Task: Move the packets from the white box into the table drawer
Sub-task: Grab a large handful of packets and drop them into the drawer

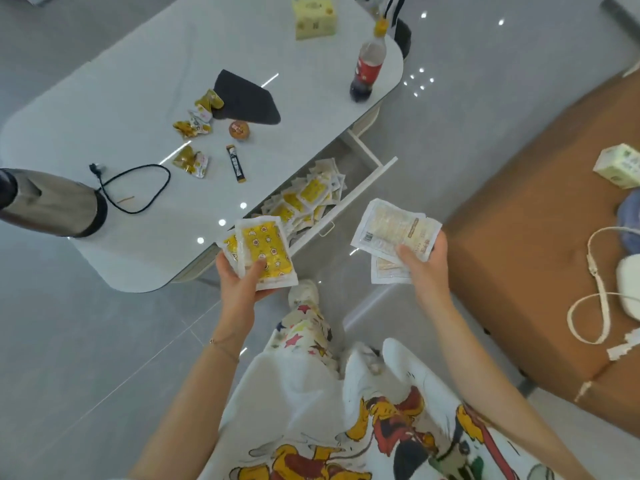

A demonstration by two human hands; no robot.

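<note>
My left hand (239, 282) grips a small stack of yellow star-printed packets (265, 249), held just in front of the table's near edge. My right hand (424, 263) grips a few more packets (391, 230) with their pale backs facing up, to the right of the drawer. The white table drawer (369, 180) stands pulled open between my hands and holds several of the same yellow and white packets (308, 199) in a loose pile. A white box (620, 166) with green print lies on the brown surface at the far right.
The white table (138, 98) carries a steel kettle (52, 202) with its black cord, loose snack wrappers (192, 128), a dark cloth (247, 98), a cola bottle (369, 64) and a yellow carton (315, 17). A brown cardboard surface (519, 271) at right holds a white strap and device.
</note>
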